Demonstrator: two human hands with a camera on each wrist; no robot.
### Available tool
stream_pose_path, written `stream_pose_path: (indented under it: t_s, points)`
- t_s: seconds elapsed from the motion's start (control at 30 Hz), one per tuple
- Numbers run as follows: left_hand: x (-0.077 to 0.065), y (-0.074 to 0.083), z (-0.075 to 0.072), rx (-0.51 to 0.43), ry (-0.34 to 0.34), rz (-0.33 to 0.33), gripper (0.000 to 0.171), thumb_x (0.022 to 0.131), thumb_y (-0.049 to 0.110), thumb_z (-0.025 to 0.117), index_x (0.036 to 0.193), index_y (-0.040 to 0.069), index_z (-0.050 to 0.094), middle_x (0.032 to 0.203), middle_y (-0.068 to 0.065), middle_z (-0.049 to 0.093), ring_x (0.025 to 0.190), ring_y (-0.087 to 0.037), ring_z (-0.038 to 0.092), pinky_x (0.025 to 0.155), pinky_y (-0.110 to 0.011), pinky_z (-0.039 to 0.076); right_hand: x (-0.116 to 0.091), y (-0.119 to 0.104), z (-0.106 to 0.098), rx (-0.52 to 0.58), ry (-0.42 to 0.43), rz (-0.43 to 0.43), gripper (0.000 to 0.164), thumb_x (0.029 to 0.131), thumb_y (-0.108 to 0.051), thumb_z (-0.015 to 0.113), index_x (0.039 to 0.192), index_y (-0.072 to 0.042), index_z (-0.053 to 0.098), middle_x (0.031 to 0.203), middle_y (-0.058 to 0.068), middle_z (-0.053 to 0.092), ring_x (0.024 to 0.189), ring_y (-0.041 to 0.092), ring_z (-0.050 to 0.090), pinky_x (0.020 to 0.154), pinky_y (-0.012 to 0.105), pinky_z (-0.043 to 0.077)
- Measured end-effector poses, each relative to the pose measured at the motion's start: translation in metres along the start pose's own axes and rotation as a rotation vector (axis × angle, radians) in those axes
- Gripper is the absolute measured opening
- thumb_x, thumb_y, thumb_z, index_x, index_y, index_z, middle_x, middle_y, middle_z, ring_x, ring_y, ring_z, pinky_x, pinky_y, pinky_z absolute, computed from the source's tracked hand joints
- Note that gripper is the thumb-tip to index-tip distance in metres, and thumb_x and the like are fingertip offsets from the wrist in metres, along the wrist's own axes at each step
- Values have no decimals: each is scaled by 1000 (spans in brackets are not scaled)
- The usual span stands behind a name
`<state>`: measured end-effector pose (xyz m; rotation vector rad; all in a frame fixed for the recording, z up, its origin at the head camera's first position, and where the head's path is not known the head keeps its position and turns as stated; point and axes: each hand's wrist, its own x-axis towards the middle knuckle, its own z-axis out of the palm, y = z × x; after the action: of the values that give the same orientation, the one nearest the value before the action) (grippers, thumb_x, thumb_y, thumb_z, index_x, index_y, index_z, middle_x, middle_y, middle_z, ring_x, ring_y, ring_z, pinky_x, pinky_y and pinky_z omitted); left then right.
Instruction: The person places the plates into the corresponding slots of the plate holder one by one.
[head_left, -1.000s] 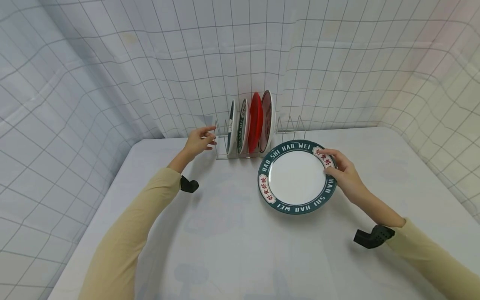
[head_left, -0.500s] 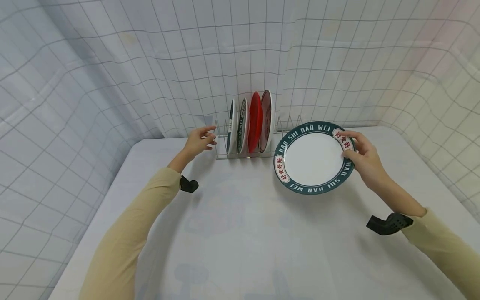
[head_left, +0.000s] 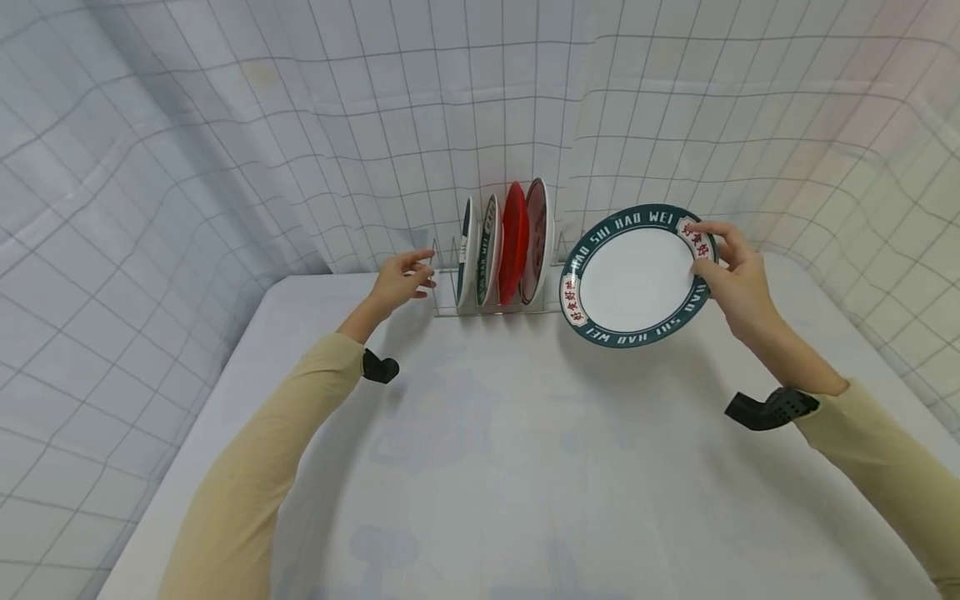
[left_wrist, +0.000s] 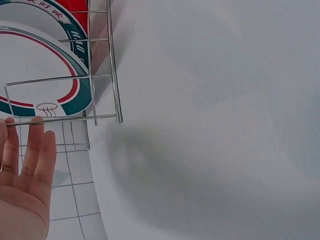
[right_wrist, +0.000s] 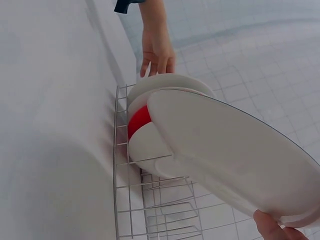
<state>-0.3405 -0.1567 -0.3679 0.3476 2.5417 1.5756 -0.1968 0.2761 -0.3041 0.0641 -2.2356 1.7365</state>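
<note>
My right hand (head_left: 742, 287) pinches a round plate (head_left: 636, 279), white with a dark green lettered rim, by its right edge. The plate is raised and tilted, its face toward the head camera, just right of the standing plates. In the right wrist view its white underside (right_wrist: 235, 145) overlaps part of the wire dish rack (right_wrist: 122, 200). My left hand (head_left: 397, 282) is at the rack's left end, with extended fingers (left_wrist: 36, 145) touching the end wire. Several plates stand upright in the rack, among them a red plate (head_left: 513, 242) and a plate with a reddish-brown face (head_left: 536, 242).
The rack stands at the back of a table (head_left: 487, 442) covered in white cloth. A white curtain with a grid pattern (head_left: 360, 125) hangs behind and along both sides. Rack slots to the right of the standing plates are partly hidden by the raised plate.
My right hand has lifted the green-rimmed plate up and to the right, away from the tabletop, tilting it a little more. The left hand has stayed at the rack's left end.
</note>
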Motion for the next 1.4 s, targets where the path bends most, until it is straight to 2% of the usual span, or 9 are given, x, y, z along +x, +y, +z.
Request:
stream_pose_path:
  t_s: [0.2, 0.33, 0.53, 0.63, 0.87, 1.13, 1.4]
  points:
    - [1, 2, 0, 0, -1, 2, 44, 101, 14, 48, 144, 6, 43, 107, -8, 60, 95, -17, 67, 80, -26, 60, 14, -5, 11, -41, 64, -20, 37, 94, -4, 49, 125, -23, 53, 102, -2, 51, 72, 3, 59, 59, 12, 56]
    - [-1, 4, 1, -10, -2, -5, 44, 101, 13, 48, 144, 5, 43, 107, -8, 60, 101, -26, 67, 84, -31, 60, 22, -7, 17, -25, 97, 14, 36, 94, -3, 48, 124, -23, 54, 103, 0, 50, 76, 6, 57, 59, 12, 56]
    - [-18, 29, 2, -32, -23, -35, 43, 101, 6, 46, 143, 1, 42, 108, -10, 59, 112, -40, 60, 94, -45, 55, 36, -9, 23, -75, 127, 15, 34, 96, -8, 47, 126, -23, 52, 104, -2, 47, 80, 10, 53, 60, 10, 55]
    - [-23, 34, 2, -30, -23, -31, 43, 100, 6, 46, 143, 1, 43, 107, -10, 59, 110, -39, 61, 93, -44, 55, 43, -10, 27, -91, 138, -6, 34, 96, -8, 47, 126, -22, 53, 104, -3, 46, 82, 11, 52, 59, 10, 54]
    - [-23, 35, 2, -31, -19, -27, 43, 100, 5, 47, 142, -1, 44, 102, -7, 60, 95, -22, 67, 92, -44, 56, 56, -11, 38, -144, 146, -29, 36, 93, -5, 47, 127, -16, 52, 102, -3, 46, 78, 11, 49, 53, 10, 51]
    - [-21, 32, 4, -19, -18, -28, 43, 100, 5, 47, 142, -1, 43, 106, -11, 60, 104, -32, 65, 90, -42, 57, 64, -12, 47, -240, 151, -62, 36, 93, -8, 49, 129, -12, 52, 101, -2, 47, 65, 6, 49, 51, 10, 46]
    - [-22, 33, 3, -21, -19, -33, 43, 100, 6, 47, 143, -1, 42, 104, -9, 59, 105, -33, 64, 91, -41, 57, 70, -21, 59, -358, 153, -125, 35, 92, -10, 50, 127, -14, 56, 114, 9, 55, 62, 6, 49, 51, 12, 42]
